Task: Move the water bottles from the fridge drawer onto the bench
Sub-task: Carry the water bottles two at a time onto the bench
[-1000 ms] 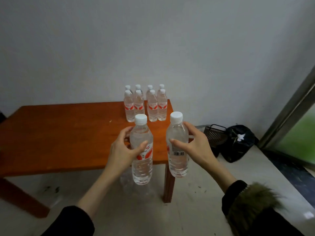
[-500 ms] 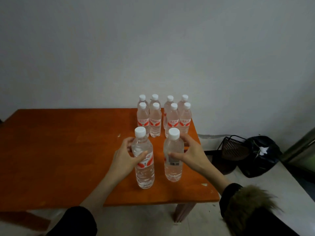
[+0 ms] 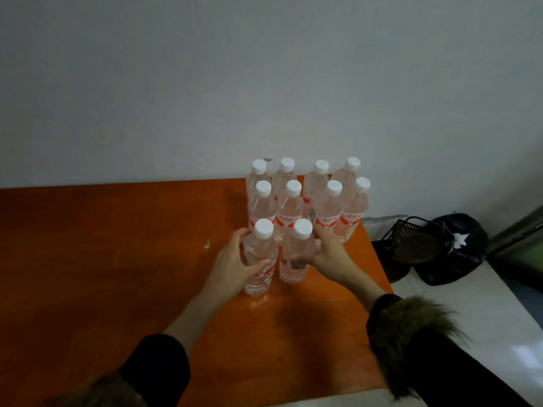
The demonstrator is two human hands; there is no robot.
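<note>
Bottles [image 3: 261, 259] upright on bench [image 3: 117, 259], both gripped.

To my right, a dark mesh basket [image 3: 410, 242] leaned against a black bag [image 3: 458, 254] on the pale floor [image 3: 458, 312], below a grey wall [image 3: 264, 83].

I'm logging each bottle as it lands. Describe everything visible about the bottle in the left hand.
The bottle in the left hand is clear plastic with a white screw cap, a red and white label and clear liquid inside. It stands upright on the orange wooden bench, left of the right hand's bottle. The left hand wraps its middle.
</note>
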